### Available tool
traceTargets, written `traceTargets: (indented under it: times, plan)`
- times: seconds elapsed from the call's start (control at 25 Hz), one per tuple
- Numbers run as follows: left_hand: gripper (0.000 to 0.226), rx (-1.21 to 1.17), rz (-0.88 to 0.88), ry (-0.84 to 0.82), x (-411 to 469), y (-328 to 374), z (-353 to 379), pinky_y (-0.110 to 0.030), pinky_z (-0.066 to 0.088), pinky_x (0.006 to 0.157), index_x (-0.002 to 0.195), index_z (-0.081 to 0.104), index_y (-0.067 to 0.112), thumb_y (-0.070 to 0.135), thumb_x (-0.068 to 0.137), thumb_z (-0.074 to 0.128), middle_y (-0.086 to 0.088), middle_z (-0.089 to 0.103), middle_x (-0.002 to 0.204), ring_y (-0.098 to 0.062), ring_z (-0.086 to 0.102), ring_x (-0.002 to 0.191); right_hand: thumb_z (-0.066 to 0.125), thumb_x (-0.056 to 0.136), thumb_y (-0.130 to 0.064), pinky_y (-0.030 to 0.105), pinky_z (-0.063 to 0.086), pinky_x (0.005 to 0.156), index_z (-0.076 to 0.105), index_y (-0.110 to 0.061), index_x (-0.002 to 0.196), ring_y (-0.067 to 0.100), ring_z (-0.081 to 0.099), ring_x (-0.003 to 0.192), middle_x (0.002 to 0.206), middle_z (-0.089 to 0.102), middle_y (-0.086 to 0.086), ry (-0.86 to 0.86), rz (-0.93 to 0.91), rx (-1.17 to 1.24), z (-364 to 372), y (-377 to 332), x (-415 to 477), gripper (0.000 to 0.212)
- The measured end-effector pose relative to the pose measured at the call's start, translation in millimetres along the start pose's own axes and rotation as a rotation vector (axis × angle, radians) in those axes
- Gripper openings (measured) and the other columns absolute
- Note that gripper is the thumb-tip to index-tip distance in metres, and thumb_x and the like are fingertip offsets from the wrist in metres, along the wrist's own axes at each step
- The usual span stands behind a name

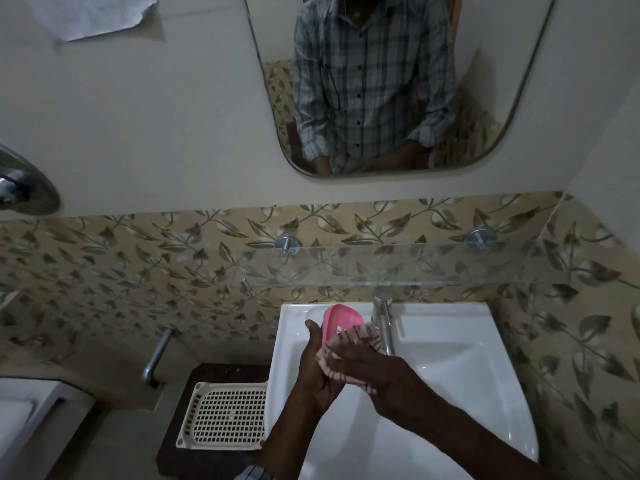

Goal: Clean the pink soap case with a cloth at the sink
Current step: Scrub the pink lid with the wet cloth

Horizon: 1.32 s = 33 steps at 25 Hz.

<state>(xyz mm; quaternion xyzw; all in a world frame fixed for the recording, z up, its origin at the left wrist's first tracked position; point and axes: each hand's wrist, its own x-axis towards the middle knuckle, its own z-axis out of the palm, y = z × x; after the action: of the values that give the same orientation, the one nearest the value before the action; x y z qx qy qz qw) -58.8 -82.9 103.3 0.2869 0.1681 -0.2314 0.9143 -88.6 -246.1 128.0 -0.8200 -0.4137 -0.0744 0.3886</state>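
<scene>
**Pink oval plastic soap case (341,322) rubbed with a striped pink-and-white cloth (360,336) over a white ceramic sink (450,341)**

Head view, looking down: both hands meet above the basin, touching each other. The left hand (317,368) grips the soap case from its left side, with the thumb pointing up along the case's edge. The case is tilted so that its hollow faces the person. It sits at the left hand's fingertips and is raised clear of the sink. The right hand (367,365) lies across the left, its fingers curled over the bunched cloth and pressing it against the near end of the case.

Just beyond the right hand stands a chrome tap (384,323). Left of the left hand, beside the sink, a cream perforated plastic tray (225,415) rests on a dark surface. Further beyond both hands, a clear glass shelf (398,268) is fixed to the leaf-patterned tiles.

The case looks light, thin and stiff, and is probably slippery if wet or soapy. Gripping it across its width by the long rims, as the left hand does, seems safest. The cloth is soft and should follow the hollow easily.
</scene>
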Motion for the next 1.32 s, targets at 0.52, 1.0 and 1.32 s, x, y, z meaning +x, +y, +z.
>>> traceTargets:
  times: [0.52, 1.0, 1.32]
  plan:
    - [0.071, -0.019, 0.304, 0.205, 5.0, 12.6, -4.7, -0.047, 0.054, 0.088, 0.143, 0.044, 0.000, 0.053, 0.097, 0.042, -0.031, 0.056, 0.127, -0.037, 0.061, 0.105, 0.079, 0.078, -0.048, 0.031, 0.060, 0.062, 0.075, -0.011, 0.080, 0.028, 0.074, 0.073, 0.076, 0.075, 0.007, 0.116, 0.807, 0.460, 28.7, 1.4, -7.3, 0.038]
    - [0.056, 0.727, 0.413, 0.167, 0.9, -16.9, 6.0, -0.047, 0.058, 0.091, 0.124, 0.062, 0.034, 0.049, 0.070, 0.067, 0.003, 0.072, 0.117, -0.020, 0.068, 0.109, 0.071, 0.085, -0.003, 0.007, 0.047, 0.044, 0.067, -0.022, 0.125, -0.016, 0.064, 0.063, 0.088, 0.070, -0.021, 0.522, 0.992, 0.413, 23.3, 29.0, 13.3, 0.044]
    - [0.018, 1.406, 0.407, 0.535, -3.9, 4.2, 16.0, -0.030, 0.049, 0.057, 0.066, 0.068, 0.011, 0.025, 0.074, 0.061, -0.004, 0.070, 0.062, -0.013, 0.065, 0.060, 0.053, 0.097, 0.002, 0.020, 0.058, 0.082, 0.070, -0.030, 0.120, 0.011, 0.067, 0.110, 0.117, 0.072, -0.016, 0.504, 0.837, 0.535, -12.3, 13.2, 17.1, 0.043]
